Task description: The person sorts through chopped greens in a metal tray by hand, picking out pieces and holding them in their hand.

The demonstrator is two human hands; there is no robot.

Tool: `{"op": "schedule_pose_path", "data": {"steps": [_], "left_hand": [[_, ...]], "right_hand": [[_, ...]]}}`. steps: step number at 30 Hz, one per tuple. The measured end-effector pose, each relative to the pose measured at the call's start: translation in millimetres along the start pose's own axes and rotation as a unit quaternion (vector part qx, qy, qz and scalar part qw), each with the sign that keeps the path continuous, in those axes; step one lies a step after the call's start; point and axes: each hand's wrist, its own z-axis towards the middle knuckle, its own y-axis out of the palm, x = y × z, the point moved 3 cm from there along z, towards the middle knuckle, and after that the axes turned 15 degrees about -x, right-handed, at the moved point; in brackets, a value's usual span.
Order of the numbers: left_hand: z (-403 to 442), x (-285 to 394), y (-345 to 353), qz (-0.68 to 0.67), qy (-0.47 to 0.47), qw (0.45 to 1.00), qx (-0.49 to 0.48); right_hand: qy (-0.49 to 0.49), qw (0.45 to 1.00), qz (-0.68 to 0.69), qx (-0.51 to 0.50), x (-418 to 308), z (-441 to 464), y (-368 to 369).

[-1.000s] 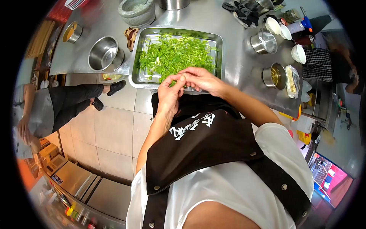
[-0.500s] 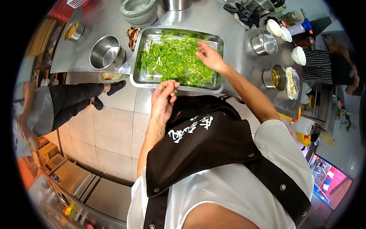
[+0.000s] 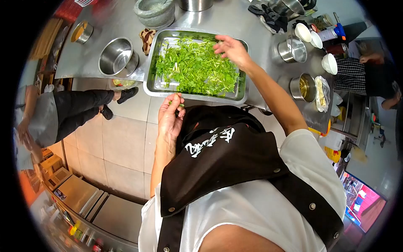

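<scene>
**Greens (image 3: pixel 195 65) in one metal tray (image 3: pixel 154 84) on a steel worktop (image 3: pixel 264 46)**

Head view. The left hand (image 3: pixel 170 117) pinches a small green sprig (image 3: pixel 181 104) between thumb and fingers, just beside the tray's near edge; the right hand (image 3: pixel 231 51), its fingers loosely parted, hangs over the tray's right side. The black apron (image 3: pixel 222 168) bears one line of white characters (image 3: pixel 210 141), too slanted to read with certainty. A blue-topped bottle (image 3: pixel 327 33) carries a label too small to read. Counted on the worktop: three white bowls (image 3: pixel 329 64) at right, with two metal pots (image 3: pixel 297 90) near them; one stone mortar (image 3: pixel 153 17) beyond the tray; at left, one larger metal vessel (image 3: pixel 119 57) and one smaller, with orange contents (image 3: pixel 78 33).
</scene>
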Motion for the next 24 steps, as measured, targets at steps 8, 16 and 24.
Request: {"op": "schedule_pose_path", "data": {"steps": [8, 16, 24], "left_hand": [[1.3, -3.1, -2.1, -0.021, 0.004, 1.000, -0.019], [6.2, -2.8, 2.9, 0.005, -0.019, 1.000, -0.017], [1.3, -5.0, -8.0, 0.012, -0.022, 1.000, -0.001]], "right_hand": [[0.030, 0.999, 0.013, 0.028, 4.8, -7.8, -12.0], [-0.016, 0.994, -0.102, 0.032, 17.7, 7.6, -11.2], [0.049, 0.999, -0.011, -0.006, -10.5, -6.0, -7.7]]}}
